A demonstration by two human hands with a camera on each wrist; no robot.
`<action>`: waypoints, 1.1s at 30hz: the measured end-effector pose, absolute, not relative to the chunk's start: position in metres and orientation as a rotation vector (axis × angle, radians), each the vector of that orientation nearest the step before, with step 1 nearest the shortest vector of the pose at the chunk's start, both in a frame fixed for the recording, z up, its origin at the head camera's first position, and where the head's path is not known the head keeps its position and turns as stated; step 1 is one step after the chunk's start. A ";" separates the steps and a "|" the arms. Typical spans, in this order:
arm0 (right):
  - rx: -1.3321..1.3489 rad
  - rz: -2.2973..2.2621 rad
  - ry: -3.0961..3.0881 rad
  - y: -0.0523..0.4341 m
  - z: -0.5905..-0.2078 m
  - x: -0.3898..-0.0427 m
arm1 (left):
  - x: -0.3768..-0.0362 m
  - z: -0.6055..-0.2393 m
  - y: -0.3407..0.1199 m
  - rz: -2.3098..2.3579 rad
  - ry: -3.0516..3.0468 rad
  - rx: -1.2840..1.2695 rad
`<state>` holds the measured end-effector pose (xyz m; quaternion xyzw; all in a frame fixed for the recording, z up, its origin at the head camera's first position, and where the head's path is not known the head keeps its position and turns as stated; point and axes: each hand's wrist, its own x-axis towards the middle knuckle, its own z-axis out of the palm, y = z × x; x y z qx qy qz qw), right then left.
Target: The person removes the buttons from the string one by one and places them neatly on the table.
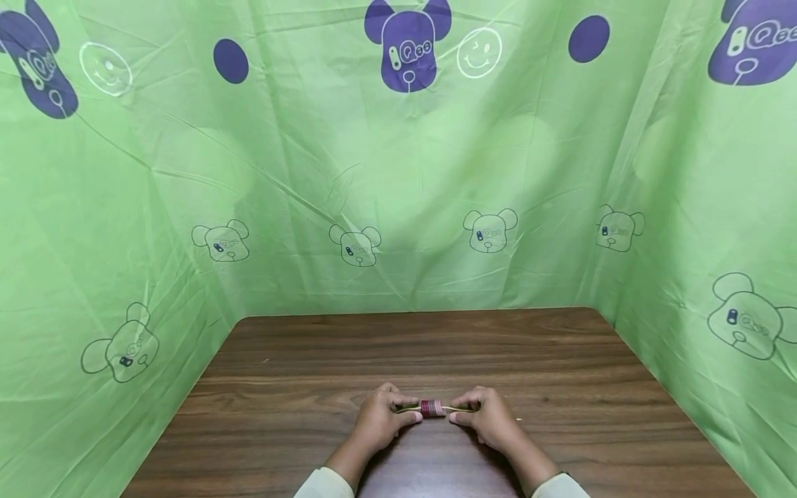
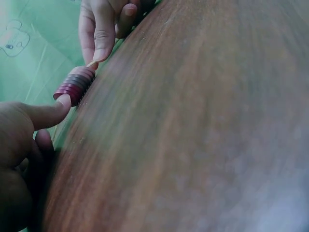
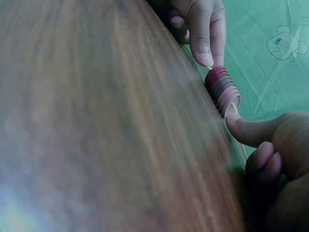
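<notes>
My left hand (image 1: 378, 420) pinches the left end of a thin stick (image 1: 407, 409), its index fingertip (image 2: 62, 102) pressed against the discs (image 1: 432, 408). These red and dark discs sit threaded together at the stick's middle, just above the desk (image 1: 436, 346) near its front edge. My right hand (image 1: 488, 417) pinches the other end, finger against the stack. I judge uneven squeezing could bow the thin stick, or a slipped grip could let discs slide off.

A dark brown wooden table (image 1: 436, 346) with visible grain fills the near part of the scene. Green cloth (image 1: 398, 180) hangs wrinkled on the left, far and right sides, printed with purple bear heads (image 1: 407, 45), purple dots (image 1: 231, 61), smiley faces (image 1: 479, 52) and outlined bears (image 1: 355, 245). Light is even.
</notes>
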<state>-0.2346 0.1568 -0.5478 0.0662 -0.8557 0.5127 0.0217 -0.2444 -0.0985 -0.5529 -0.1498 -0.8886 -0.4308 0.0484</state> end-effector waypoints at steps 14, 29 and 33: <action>0.160 1.564 -2.655 0.155 -0.547 -0.233 | -0.242 -0.557 -0.093 -1.228 -2.682 -0.361; 0.398 2.319 -2.388 0.161 -0.544 -0.233 | -0.238 -0.555 -0.095 -1.687 -2.622 -0.436; 0.462 2.584 -2.259 0.164 -0.542 -0.232 | -0.237 -0.553 -0.092 -1.828 -2.554 -0.454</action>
